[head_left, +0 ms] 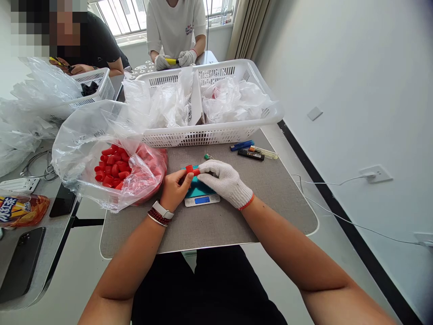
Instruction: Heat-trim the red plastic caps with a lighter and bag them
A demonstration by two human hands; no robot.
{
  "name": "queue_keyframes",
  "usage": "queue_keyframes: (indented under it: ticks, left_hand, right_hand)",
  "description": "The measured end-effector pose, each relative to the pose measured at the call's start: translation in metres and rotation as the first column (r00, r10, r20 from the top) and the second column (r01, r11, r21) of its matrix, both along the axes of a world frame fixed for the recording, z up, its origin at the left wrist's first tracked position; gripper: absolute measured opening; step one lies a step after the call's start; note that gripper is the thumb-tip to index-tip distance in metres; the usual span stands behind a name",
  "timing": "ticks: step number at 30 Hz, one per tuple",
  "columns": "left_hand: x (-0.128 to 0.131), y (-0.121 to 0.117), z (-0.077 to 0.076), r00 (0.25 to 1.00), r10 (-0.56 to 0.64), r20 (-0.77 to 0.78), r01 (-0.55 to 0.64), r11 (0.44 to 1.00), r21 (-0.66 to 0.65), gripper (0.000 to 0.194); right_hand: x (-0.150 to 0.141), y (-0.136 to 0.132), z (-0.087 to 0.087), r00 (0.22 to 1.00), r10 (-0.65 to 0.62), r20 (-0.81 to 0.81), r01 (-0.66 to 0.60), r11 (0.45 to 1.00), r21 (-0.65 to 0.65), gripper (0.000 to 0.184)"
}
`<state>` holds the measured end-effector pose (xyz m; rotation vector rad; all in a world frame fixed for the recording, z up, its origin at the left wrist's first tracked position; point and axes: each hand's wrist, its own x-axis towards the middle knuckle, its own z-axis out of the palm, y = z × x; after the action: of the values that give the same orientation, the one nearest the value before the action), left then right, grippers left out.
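Note:
My bare left hand (175, 188) and my right hand (226, 180), in a white knit glove, meet over a small scale (202, 199) with a teal pan. Both pinch a small red piece (192, 170), which looks like a cap on a short red body, held just above the scale. A clear plastic bag (84, 149) full of red caps (113, 168) lies open to the left of my left hand.
A white slotted basket (209, 133) with plastic bags stands behind the scale. Several markers (252, 151) lie on the grey table (209, 225) to the right. Phones (22, 266) and a snack packet (20, 210) are on the left table. Two other people work at the far side.

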<state>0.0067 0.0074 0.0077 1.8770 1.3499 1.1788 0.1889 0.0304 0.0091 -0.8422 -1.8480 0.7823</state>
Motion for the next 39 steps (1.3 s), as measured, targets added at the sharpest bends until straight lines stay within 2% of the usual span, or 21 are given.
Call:
queue_keyframes:
  ticks: [4, 10, 18, 24, 33, 36, 39]
  left_hand:
    - [0.0004, 0.0007, -0.0007, 1.0, 0.004, -0.001, -0.004, 0.999, 0.032, 0.046]
    - [-0.001, -0.0012, 0.0006, 0.999, -0.037, 0.027, 0.038, 0.999, -0.027, 0.056]
    - [-0.0008, 0.0001, -0.0007, 1.0, -0.006, 0.022, 0.007, 0.999, -0.037, 0.056]
    - [0.0005, 0.0008, 0.0005, 1.0, -0.024, 0.004, 0.023, 0.999, 0.026, 0.044]
    - [-0.0005, -0.0027, 0.001, 0.997, -0.053, 0.057, 0.057, 0.996, -0.066, 0.059]
    - [-0.0007, -0.0018, -0.0007, 0.999, -0.037, 0.031, 0.039, 0.997, -0.068, 0.057]
    - [-0.0008, 0.0002, -0.0023, 1.0, -0.016, -0.027, 0.016, 1.0, -0.014, 0.053]
  right_hand:
    - [0.0004, 0.0006, -0.001, 0.999, -0.032, 0.0, 0.032, 0.999, -0.015, 0.009]
    - [0.0015, -0.0007, 0.0015, 1.0, 0.001, 0.025, -0.001, 1.0, -0.02, 0.011]
    - [0.0002, 0.0003, 0.0015, 0.998, -0.033, 0.056, 0.026, 0.994, 0.106, 0.01]
    - [0.0017, 0.0005, -0.0008, 0.999, -0.038, 0.034, 0.037, 0.999, 0.023, 0.01]
    - [0.0006, -0.0003, 0.0032, 0.999, -0.019, 0.036, 0.017, 0.998, 0.054, 0.007]
    - [0.0003, 0.0002, 0.002, 1.0, -0.017, 0.02, 0.015, 0.996, 0.083, 0.007]
    - [0.0007, 0.0007, 0.0003, 0.999, -0.022, 0.025, 0.02, 0.996, 0.088, 0.008]
